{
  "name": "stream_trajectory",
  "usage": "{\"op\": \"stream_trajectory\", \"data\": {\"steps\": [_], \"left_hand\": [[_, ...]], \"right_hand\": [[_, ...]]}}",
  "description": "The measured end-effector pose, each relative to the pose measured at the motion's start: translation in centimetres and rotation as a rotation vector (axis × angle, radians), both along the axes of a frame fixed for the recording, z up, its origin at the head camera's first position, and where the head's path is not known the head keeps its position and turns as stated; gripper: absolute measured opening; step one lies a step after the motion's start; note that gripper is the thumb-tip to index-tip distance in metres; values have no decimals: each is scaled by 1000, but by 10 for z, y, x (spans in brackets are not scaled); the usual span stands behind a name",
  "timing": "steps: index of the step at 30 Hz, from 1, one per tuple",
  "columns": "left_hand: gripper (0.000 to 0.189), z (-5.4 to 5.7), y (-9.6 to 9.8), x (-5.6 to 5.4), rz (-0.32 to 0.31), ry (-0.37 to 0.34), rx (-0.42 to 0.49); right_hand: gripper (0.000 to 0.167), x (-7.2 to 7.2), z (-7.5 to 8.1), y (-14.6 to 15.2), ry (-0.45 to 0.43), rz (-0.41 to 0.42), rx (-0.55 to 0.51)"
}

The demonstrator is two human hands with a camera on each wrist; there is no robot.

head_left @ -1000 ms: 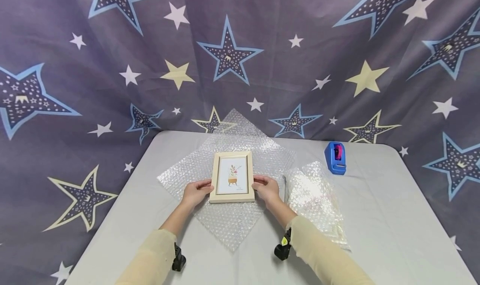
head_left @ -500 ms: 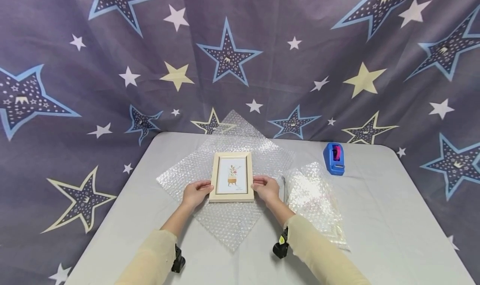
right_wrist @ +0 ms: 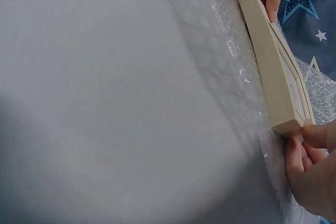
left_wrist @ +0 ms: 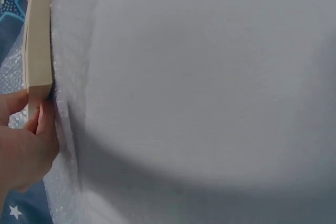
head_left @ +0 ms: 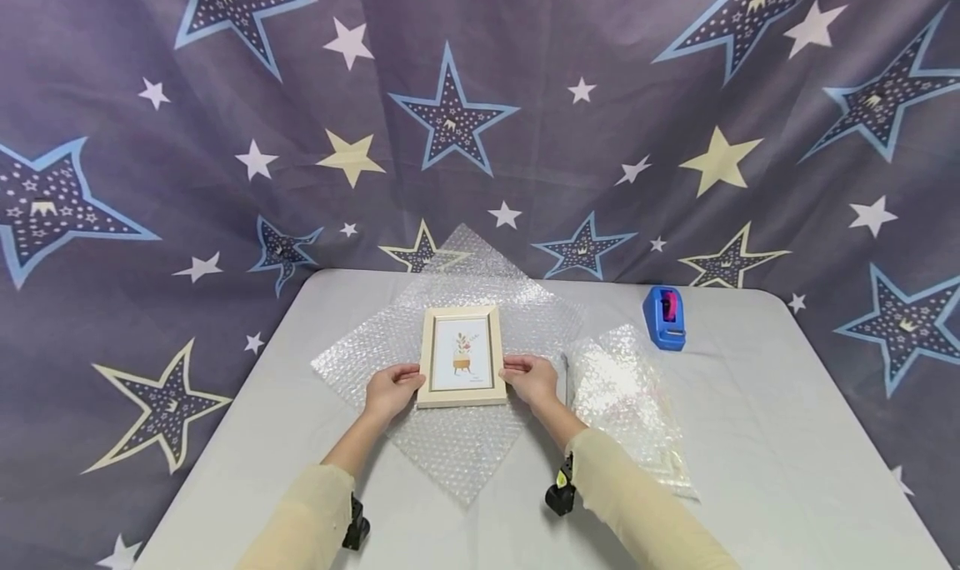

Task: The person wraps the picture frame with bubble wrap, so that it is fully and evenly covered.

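Picture frame [head_left: 461, 356]: between the opposed fingers, over bubble wrap [head_left: 462, 451].
Left hand [head_left: 390, 391]: fingers pinching the frame's left edge.
Right hand [head_left: 533, 382]: fingers pinching the frame's right edge.
Table [head_left: 765, 420]: pale, beneath and around the fingers.
Backdrop [head_left: 551, 145]: star-printed purple-grey cloth, beyond the fingers.

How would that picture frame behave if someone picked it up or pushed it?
The picture frame looks stiff, given its thick, straight borders. Being flat and rectangular, it's unlikely to roll. Pushing it might drag the thin-looking bubble wrap spread beneath it.
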State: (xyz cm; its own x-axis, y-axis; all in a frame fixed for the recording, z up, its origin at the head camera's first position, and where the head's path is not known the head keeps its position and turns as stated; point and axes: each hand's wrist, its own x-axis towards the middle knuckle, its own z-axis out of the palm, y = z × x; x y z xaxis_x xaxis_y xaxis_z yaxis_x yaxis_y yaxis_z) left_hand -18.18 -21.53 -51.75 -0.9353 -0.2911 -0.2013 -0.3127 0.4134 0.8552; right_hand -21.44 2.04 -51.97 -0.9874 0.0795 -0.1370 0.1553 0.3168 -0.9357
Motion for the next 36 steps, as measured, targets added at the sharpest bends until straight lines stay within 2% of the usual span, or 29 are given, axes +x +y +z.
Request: {"op": "stream_trajectory", "data": {"steps": [11, 21, 26, 30, 36], "left_hand": [[31, 4, 1, 2, -3, -12, -57], [29, 5, -1, -5, 12, -11, -124], [30, 10, -1, -6, 7, -38, -118], [30, 10, 0, -5, 2, -57, -137], [31, 8, 2, -8, -48, 4, -182]], "right_hand": [[20, 2, -1, -1, 18, -14, 57], [18, -3, 1, 0, 5, -5, 115], [19, -4, 2, 0, -8, -11, 91], [19, -3, 4, -2, -73, -38, 45], [22, -8, 9, -1, -154, -41, -44]]}}
